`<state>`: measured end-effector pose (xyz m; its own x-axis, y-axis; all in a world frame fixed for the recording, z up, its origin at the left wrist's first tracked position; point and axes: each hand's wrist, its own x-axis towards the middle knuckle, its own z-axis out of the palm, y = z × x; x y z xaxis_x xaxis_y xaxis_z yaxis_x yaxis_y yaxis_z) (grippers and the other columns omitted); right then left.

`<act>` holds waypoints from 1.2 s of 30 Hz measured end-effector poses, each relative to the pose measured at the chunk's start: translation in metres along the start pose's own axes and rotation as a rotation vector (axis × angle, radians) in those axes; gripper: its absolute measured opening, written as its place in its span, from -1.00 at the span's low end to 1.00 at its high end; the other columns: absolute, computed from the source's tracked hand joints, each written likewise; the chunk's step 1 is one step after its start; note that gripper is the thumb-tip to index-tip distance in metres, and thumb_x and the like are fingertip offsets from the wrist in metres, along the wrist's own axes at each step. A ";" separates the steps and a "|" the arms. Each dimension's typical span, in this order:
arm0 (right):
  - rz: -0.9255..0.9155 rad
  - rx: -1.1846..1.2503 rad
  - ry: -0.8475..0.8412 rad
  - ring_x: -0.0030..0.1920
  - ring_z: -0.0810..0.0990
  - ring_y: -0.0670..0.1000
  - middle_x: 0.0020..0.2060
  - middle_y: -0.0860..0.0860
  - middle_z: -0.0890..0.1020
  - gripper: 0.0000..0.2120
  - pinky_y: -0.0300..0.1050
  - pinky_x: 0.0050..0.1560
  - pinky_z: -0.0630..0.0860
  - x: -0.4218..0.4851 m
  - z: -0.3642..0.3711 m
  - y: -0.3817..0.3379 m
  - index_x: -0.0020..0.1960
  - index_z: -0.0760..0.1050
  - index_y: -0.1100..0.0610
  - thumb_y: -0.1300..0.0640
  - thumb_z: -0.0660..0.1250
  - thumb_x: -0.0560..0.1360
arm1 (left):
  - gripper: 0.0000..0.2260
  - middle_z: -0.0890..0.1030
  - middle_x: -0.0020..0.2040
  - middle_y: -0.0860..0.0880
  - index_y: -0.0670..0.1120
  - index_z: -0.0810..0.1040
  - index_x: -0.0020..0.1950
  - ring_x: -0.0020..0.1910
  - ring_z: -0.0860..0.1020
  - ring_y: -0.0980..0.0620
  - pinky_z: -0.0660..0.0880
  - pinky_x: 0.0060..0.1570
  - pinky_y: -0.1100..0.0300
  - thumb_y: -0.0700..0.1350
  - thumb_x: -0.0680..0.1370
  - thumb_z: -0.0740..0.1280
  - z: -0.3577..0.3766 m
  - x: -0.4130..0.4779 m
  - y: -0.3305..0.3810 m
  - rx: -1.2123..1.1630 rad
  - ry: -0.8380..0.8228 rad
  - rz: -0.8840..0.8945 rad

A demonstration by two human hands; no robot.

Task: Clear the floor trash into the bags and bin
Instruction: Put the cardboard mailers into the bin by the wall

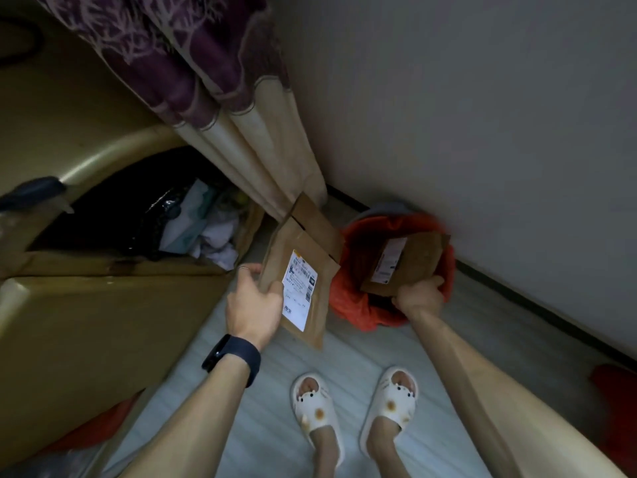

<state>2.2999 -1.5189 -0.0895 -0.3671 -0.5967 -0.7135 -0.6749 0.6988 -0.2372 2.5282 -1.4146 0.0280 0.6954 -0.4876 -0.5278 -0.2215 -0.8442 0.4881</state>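
Holding two items at once, I have both hands occupied and well apart. My left hand (253, 298) grips the first mailer (303, 270), a brown paper envelope with a white label, by its lower left edge. It hangs above the floor (351, 357), just beside the bin (396, 205). My right hand (418, 294) is clamped on the bottom edge of the second mailer (413, 260), which stands tilted inside the mouth of the bin, within the orange bag (348, 305) that lines it.

Probable faults from this position:

1. Bridging. The second mailer looks nearly as wide as the bin mouth. Released flat, it may lodge across the rim and block the first mailer.
2. Bag collapse. Pushing the stiff mailer down against the bag could drag the bag off the rim and into the bin.
3. Dropped item. The first mailer is held by one edge only and could slip back to the floor.
4. Snagging. The curtain (241, 150) hem hangs just behind the first mailer and may catch its upper flap.
5. Tipping. The bin stands against the wall (482, 132), so a sideways shove could topple it.
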 end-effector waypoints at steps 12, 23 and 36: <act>0.144 0.255 -0.290 -0.41 0.68 0.10 -0.12 0.21 0.69 -0.77 -0.07 -0.36 0.64 0.023 0.043 0.010 -0.08 0.50 0.23 0.05 0.28 0.55 | -0.80 0.59 -0.17 0.20 0.10 0.45 0.05 -0.07 0.59 -0.02 0.52 -0.04 0.11 -0.11 0.47 0.33 0.002 0.022 -0.011 -0.121 -0.038 0.009; -0.006 0.524 -0.675 0.08 0.68 0.06 0.04 0.01 0.72 -0.51 0.05 0.06 0.62 -0.075 -0.048 -0.042 0.25 0.54 0.02 -0.07 0.53 0.37 | -0.73 0.69 -0.09 -0.09 -0.04 0.49 0.15 -0.18 0.67 -0.08 0.54 -0.33 0.14 -0.19 0.47 0.40 -0.032 -0.004 0.016 -0.411 -0.382 -0.284; -0.539 0.442 -0.241 0.23 0.56 -0.16 0.15 -0.15 0.64 -0.48 -0.25 0.26 0.46 -0.125 -0.111 0.006 0.09 0.66 -0.16 0.45 0.30 0.48 | -0.64 0.66 -0.07 -0.18 -0.18 0.45 0.25 -0.20 0.68 -0.07 0.62 -0.37 0.08 -0.32 0.49 0.43 -0.008 -0.020 0.040 -0.605 -0.561 -0.551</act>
<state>2.2706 -1.4835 0.0710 0.1280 -0.8344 -0.5361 -0.3825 0.4572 -0.8029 2.5112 -1.4370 0.0638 0.1373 -0.2275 -0.9640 0.5305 -0.8050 0.2656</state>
